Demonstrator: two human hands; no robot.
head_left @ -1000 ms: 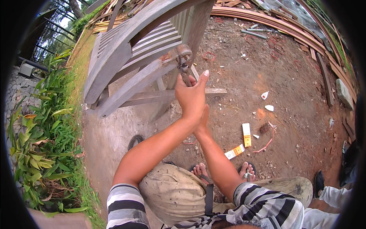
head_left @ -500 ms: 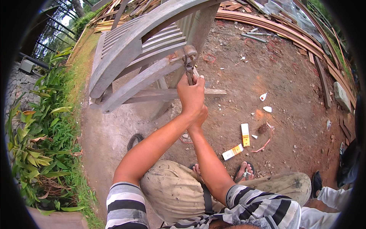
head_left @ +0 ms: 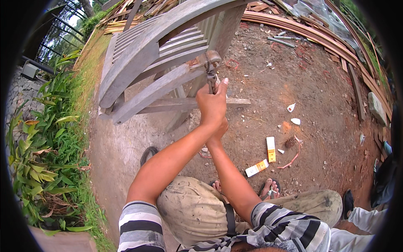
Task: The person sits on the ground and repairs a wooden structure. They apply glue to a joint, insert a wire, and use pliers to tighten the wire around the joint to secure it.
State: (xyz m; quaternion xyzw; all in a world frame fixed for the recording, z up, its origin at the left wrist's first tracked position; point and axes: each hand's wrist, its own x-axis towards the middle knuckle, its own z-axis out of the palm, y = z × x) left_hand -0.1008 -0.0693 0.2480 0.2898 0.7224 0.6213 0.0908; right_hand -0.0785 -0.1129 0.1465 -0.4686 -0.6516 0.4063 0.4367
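My left hand is closed around the handle of a dark, rusty metal tool, thumb upward. The tool's head is at the worn, brown end of a loose-looking grey wooden bar, which slants down to the left. My right hand is closed just below and partly behind the left one; what it grips is hidden. Above stands a weathered grey slatted wooden bench or chair with a curved member, and a horizontal wooden rail passes behind my hands.
Two white-and-yellow cartons, small white pieces and a pine cone lie on the dirt. Timber planks and grey pipes are stacked behind. Plants line the left. Another person's legs are at the lower right.
Compared with a second ago, the tool, the slanting bar and the chair sit slightly further right in view, the tool's head also slightly lower. Both hands keep their closed shape.
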